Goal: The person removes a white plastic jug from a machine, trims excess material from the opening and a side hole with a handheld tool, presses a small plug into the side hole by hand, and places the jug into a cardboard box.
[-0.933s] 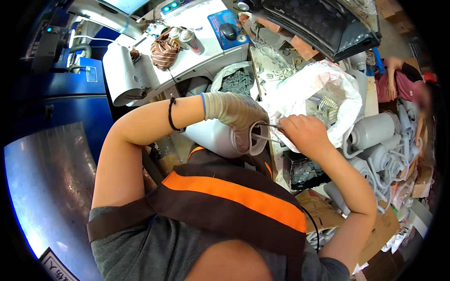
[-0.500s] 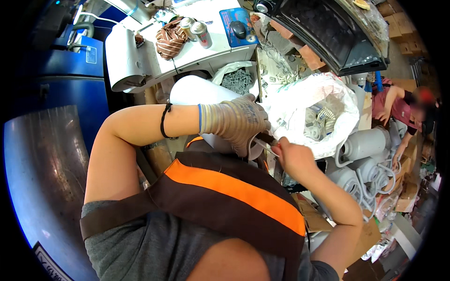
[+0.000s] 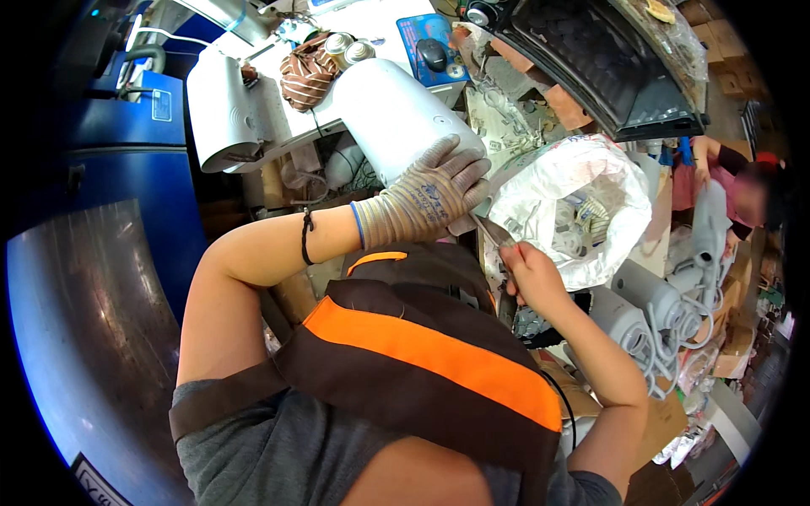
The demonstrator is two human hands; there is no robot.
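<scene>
A: What is at the centre?

B: A white, rounded plastic appliance housing (image 3: 396, 114), tilted, its upper end over the white worktop (image 3: 371, 17) and its lower end near the person's chest.

A: Who holds it?

B: The left hand (image 3: 430, 198), in a grey-brown knitted glove, lies spread over the lower end of the housing, its grip clasping the shell. The bare right hand (image 3: 527, 270) sits just right of it, grip clenched on a thin metal tool (image 3: 494, 229) whose tip points up toward the gloved hand.

A: And around them?

B: Right of the hands, an open white plastic bag (image 3: 565, 181) with small parts inside. Further right, grey cylindrical units with coiled cords (image 3: 654, 308). On the worktop, a second white housing (image 3: 221, 105) and a brown striped cloth (image 3: 308, 74).
</scene>
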